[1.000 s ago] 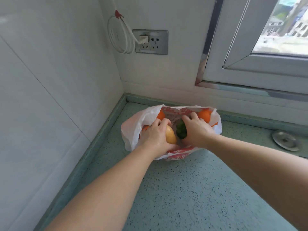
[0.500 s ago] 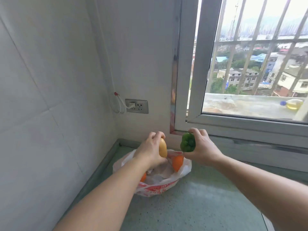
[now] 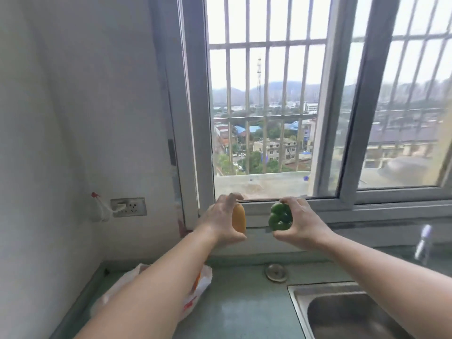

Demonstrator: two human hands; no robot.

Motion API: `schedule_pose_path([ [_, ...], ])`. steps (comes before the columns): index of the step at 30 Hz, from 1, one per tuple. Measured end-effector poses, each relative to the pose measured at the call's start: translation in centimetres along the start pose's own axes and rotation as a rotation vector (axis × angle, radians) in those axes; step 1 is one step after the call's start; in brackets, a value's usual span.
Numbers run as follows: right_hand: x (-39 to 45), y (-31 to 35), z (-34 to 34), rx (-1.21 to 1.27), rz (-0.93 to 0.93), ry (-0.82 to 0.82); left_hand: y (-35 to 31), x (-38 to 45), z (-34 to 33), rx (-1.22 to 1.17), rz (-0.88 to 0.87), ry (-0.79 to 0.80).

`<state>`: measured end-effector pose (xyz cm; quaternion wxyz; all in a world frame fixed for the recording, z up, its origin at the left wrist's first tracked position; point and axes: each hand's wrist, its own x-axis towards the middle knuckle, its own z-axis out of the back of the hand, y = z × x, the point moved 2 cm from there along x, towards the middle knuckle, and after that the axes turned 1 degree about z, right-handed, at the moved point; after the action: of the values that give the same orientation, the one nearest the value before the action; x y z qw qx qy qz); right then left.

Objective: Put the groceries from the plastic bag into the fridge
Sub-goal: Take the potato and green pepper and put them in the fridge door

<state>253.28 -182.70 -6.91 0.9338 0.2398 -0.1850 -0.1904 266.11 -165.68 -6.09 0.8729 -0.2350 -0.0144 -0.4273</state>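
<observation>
My left hand (image 3: pixel 221 220) grips a yellow oval fruit (image 3: pixel 239 217), held up in front of the window sill. Beside it, a little to the right, my right hand (image 3: pixel 303 222) holds a green bell pepper (image 3: pixel 280 217) at the same height. The white plastic bag (image 3: pixel 195 293) with red print lies on the green counter below, mostly hidden under my left forearm; something orange shows inside it. No fridge is in view.
A steel sink (image 3: pixel 342 314) fills the lower right, with a round metal cap (image 3: pixel 276 272) on the counter (image 3: pixel 239 307) behind it and a tap (image 3: pixel 423 243) at the right. A wall socket (image 3: pixel 129 207) with a plugged cable sits left. The barred window (image 3: pixel 269 106) is ahead.
Both hands have lifted the yellow fruit and green pepper out of the bag and up to sill height. My view has tilted up, so the bag now lies low under my left arm.
</observation>
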Motion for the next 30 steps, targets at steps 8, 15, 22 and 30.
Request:
schedule_pose_path([
  [8, -10.9, -5.7, 5.4, -0.079, -0.341, -0.190, -8.4, 0.1, -6.9, -0.120, -0.354, 0.136],
  [15, -24.3, -8.2, 12.0, -0.168, -0.631, -0.381, -20.7, -3.7, -10.9, -0.207, -0.636, 0.227],
  [22, -40.4, -9.3, 20.5, -0.280, -0.856, -0.575, -36.2, -11.5, -13.1, -0.270, -0.930, 0.286],
  [30, -63.4, -9.3, 28.7, -0.303, -1.066, -0.766, -54.1, -28.2, -15.1, -0.330, -1.201, 0.369],
])
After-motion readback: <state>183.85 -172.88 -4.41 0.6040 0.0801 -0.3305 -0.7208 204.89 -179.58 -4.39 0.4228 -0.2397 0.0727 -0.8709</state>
